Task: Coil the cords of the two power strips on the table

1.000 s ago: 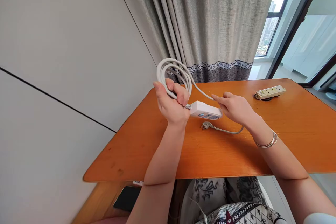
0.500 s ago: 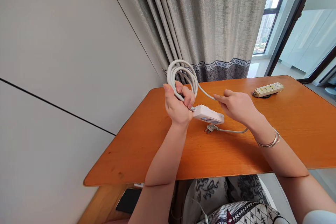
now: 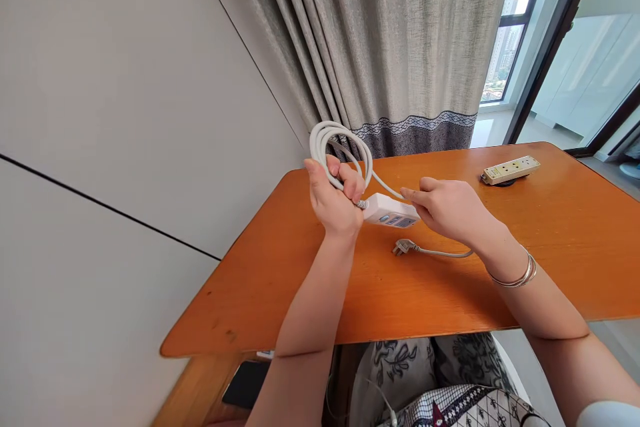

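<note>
My left hand (image 3: 336, 195) is closed around a coiled white power cord (image 3: 317, 143), whose loops stand up above the fist. From the bottom of that fist a white power strip (image 3: 384, 211) sticks out to the right, held over the table. My right hand (image 3: 444, 207) pinches the same cord where it runs from the coil, and its fingers partly hide the far end of the strip. Below, the cord's plug (image 3: 403, 247) lies on or just above the table, its lead running right behind my right wrist.
The orange-brown wooden table (image 3: 280, 280) spans the view. A second, cream power strip (image 3: 511, 171) lies at its far right. A grey curtain (image 3: 400, 47) hangs behind, and a white wall panel (image 3: 100, 113) stands on the left. A dark phone-like object (image 3: 246, 383) is below the table edge.
The coil and power strip have shifted slightly left, and the coil has dipped. My right hand has moved a little left, closer to the strip, still on the cord.
</note>
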Available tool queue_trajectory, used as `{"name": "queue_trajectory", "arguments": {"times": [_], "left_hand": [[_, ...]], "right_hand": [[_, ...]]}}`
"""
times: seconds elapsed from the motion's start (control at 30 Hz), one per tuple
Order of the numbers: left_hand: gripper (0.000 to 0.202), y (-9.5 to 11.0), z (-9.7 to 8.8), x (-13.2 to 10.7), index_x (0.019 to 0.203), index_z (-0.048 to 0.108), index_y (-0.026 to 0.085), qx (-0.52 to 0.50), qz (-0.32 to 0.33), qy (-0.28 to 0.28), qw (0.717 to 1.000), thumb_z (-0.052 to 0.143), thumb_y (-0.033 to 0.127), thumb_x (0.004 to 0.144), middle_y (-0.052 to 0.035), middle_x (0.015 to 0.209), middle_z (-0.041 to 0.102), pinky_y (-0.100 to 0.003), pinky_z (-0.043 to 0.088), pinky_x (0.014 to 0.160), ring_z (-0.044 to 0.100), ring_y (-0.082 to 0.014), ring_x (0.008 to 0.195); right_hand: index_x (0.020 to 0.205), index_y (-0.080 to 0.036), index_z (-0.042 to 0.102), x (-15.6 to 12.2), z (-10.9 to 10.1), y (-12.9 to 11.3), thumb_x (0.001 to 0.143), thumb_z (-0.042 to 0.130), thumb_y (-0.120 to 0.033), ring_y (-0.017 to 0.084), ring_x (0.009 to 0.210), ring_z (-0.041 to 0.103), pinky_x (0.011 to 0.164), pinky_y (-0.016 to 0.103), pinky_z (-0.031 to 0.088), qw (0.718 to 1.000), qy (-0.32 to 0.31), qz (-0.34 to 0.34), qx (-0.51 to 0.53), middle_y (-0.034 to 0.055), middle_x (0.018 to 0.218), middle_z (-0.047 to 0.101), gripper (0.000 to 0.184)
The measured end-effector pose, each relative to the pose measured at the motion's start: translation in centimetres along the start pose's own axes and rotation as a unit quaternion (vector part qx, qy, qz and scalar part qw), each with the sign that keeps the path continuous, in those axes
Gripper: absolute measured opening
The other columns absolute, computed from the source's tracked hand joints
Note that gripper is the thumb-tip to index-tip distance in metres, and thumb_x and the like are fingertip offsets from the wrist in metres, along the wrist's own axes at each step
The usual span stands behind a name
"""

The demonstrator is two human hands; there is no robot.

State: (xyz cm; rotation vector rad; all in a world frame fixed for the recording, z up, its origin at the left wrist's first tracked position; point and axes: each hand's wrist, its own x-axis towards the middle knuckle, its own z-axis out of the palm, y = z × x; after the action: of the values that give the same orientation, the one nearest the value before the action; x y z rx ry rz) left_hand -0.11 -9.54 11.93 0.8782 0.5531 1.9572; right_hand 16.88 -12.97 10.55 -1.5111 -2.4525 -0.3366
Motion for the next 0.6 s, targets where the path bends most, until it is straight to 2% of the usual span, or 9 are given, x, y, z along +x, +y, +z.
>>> {"name": "queue_trajectory", "arguments": {"times": [0.13, 0.27, 0.4, 0.5, 0.6], "left_hand": [[0.050, -1.0, -0.2, -0.3, 0.066, 0.042, 0.021, 0.031, 0.022, -0.046, 0.998, 0.050, 0.060, 0.097, 0.0080, 0.038, 0.033, -0.020, 0.023, 0.038, 0.027, -0.0074, 0.033], [0.046, -2.0, -0.6, -0.7, 0.067, 0.045, 0.021, 0.063, 0.029, -0.070, 0.995, 0.058, 0.056, 0.094, 0.0071, 0.039, 0.040, -0.020, 0.028, 0.040, 0.035, -0.0079, 0.034], [0.042, -2.7, -0.6, -1.1, 0.069, 0.048, 0.021, 0.069, 0.031, -0.094, 0.993, 0.065, 0.053, 0.090, 0.0067, 0.041, 0.045, -0.020, 0.030, 0.041, 0.039, -0.0083, 0.036], [0.043, -2.8, -0.5, -1.3, 0.070, 0.046, 0.021, 0.069, 0.004, -0.099, 0.993, 0.067, 0.054, 0.088, 0.0062, 0.042, 0.049, -0.020, 0.030, 0.040, 0.041, -0.0086, 0.035], [0.048, -2.9, -0.6, -1.3, 0.071, 0.045, 0.022, 0.090, -0.044, -0.139, 0.985, 0.068, 0.061, 0.084, 0.0039, 0.046, 0.057, -0.021, 0.035, 0.040, 0.049, -0.0113, 0.037]], "right_hand": [[0.136, -0.026, 0.065, -0.6, -0.5, -1.0, 0.099, 0.043, -0.019, 0.013, 0.061, 0.043, 0.053, 0.030, 0.018, 0.999, 0.024, -0.041, -0.013, 0.0063, 0.083, 0.062, 0.043], [0.142, -0.025, 0.058, -1.7, -0.9, -2.0, 0.098, 0.044, -0.014, 0.012, 0.059, 0.043, 0.053, 0.029, 0.021, 0.995, 0.048, -0.088, 0.005, 0.0064, 0.092, 0.064, 0.048], [0.144, -0.013, 0.050, -2.8, -1.2, -2.9, 0.095, 0.040, -0.012, 0.013, 0.059, 0.047, 0.051, 0.029, 0.024, 0.988, 0.061, -0.138, 0.025, 0.0091, 0.096, 0.066, 0.050], [0.141, -0.006, 0.047, -3.3, -1.5, -3.2, 0.093, 0.037, -0.007, 0.016, 0.065, 0.053, 0.051, 0.029, 0.027, 0.981, 0.075, -0.172, 0.043, 0.0124, 0.098, 0.068, 0.050], [0.137, -0.009, 0.049, -3.5, -1.7, -3.2, 0.090, 0.036, -0.003, 0.015, 0.062, 0.052, 0.051, 0.029, 0.028, 0.976, 0.071, -0.191, 0.074, 0.0071, 0.089, 0.069, 0.049]]}}
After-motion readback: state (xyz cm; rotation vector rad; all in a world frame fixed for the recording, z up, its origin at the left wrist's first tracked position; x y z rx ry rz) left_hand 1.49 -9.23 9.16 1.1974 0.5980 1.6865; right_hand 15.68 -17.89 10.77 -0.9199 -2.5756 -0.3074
